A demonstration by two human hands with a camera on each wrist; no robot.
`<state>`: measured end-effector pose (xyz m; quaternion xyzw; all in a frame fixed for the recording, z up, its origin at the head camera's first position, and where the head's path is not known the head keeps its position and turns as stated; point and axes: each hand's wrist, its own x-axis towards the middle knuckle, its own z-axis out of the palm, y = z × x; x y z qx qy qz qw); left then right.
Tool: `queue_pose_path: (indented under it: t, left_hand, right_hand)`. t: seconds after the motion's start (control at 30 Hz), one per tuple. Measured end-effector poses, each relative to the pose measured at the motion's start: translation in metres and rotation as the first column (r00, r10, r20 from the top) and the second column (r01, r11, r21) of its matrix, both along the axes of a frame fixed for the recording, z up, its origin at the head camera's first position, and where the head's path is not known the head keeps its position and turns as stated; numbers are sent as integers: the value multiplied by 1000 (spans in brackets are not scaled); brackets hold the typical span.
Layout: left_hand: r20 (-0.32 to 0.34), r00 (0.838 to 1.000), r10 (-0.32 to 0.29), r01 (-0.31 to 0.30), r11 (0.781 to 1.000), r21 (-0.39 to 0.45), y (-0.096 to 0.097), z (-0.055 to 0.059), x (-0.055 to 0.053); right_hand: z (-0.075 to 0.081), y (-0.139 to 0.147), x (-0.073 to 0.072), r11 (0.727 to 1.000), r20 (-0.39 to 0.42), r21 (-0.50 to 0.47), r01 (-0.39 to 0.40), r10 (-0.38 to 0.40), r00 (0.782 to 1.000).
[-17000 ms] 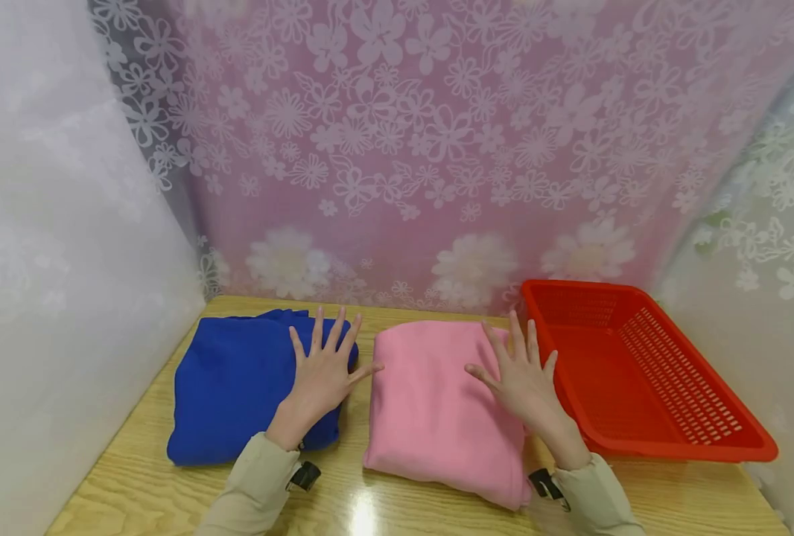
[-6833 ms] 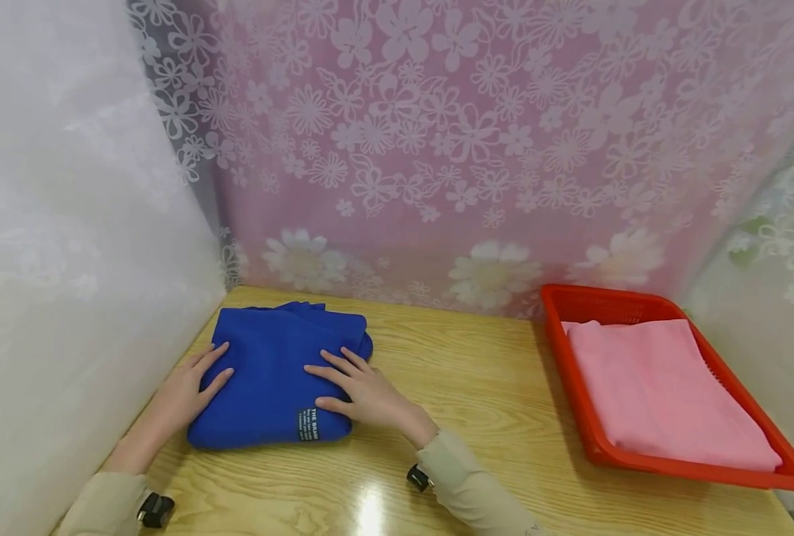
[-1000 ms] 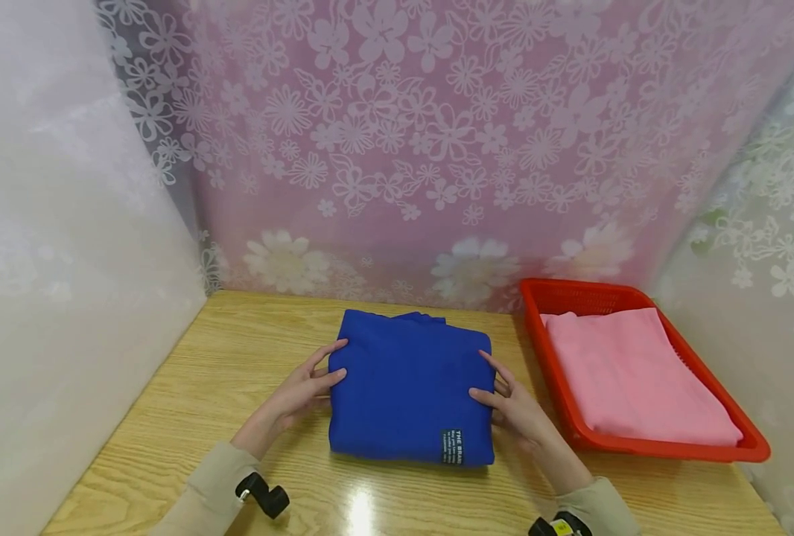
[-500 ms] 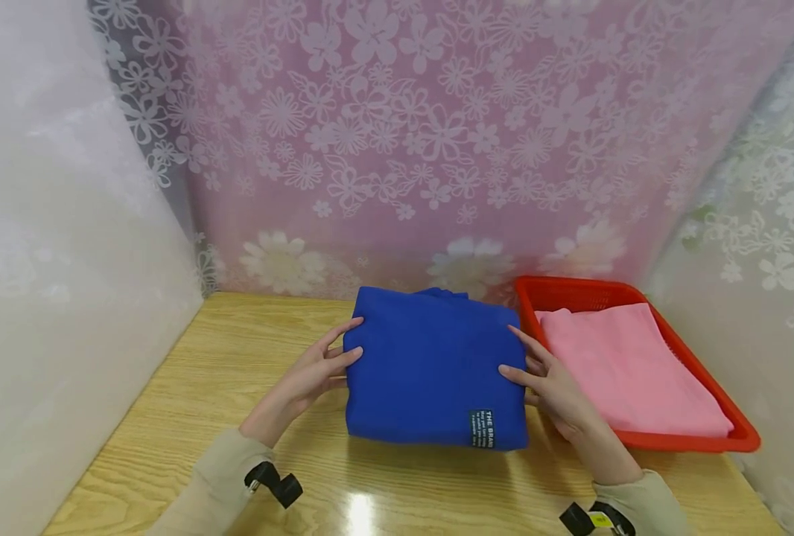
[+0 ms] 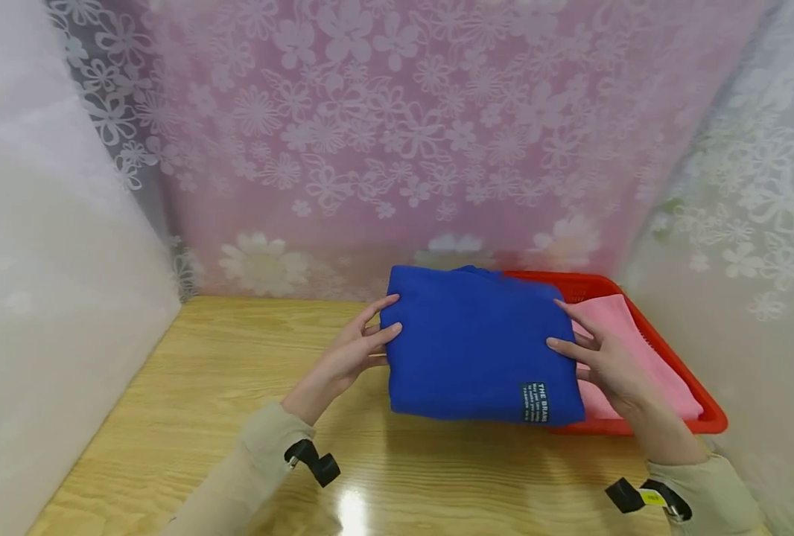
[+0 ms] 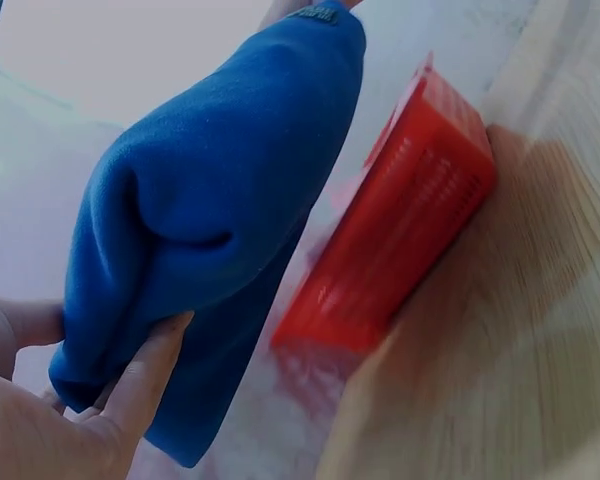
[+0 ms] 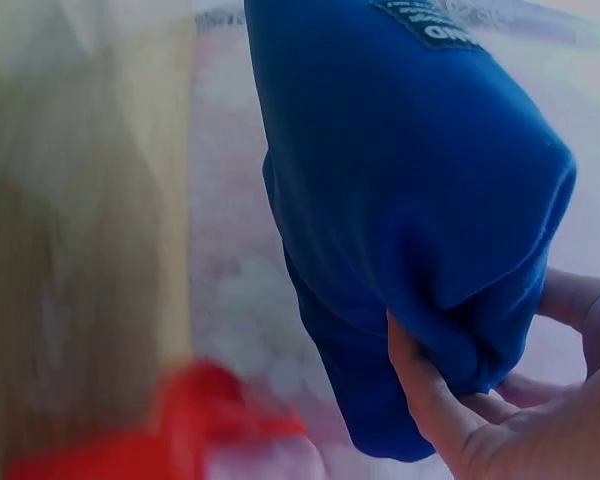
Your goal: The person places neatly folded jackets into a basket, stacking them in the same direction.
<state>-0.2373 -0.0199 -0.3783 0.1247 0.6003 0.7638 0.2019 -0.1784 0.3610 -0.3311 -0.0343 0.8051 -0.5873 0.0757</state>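
Observation:
A folded blue garment (image 5: 477,342) with a dark printed label (image 5: 535,402) is held up off the table, tilted, between my two hands. My left hand (image 5: 343,357) grips its left side, thumb on top and other fingers beneath. On the opposite side, my right hand (image 5: 618,372) holds it in the same way. The garment's right part overlaps the red plastic basket (image 5: 708,424) in the head view, hiding its left side. Inside that basket lies a folded pink garment (image 5: 665,380). The left wrist view shows the blue garment's folded end (image 6: 180,220) between thumb and fingers.
The wooden table (image 5: 236,372) extends to the left and front. A pink floral curtain (image 5: 370,149) hangs behind it, with pale sheeting (image 5: 55,223) on the left and more floral cloth (image 5: 759,246) on the right.
The pink garment went from the table into the basket earlier. The blue one moved from the left to the middle, then rose and shifted right toward the basket, held by both hands.

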Motion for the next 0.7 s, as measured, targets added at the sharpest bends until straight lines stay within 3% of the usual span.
queue_pose_path:
  t: [0.27, 0.47, 0.7]
  left_hand:
    - [-69, 998, -7, 15, 994, 109, 67, 16, -7]
    - [-104, 994, -9, 30, 978, 206, 126, 16, -8]
    - [-132, 991, 28, 4, 971, 240, 188, 2, -6]
  right_hand:
    - [26, 64, -7, 999, -66, -19, 38, -40, 997]
    - [41, 115, -15, 996, -126, -64, 67, -75, 989]
    - [39, 162, -26, 977, -89, 136, 162, -151, 985]
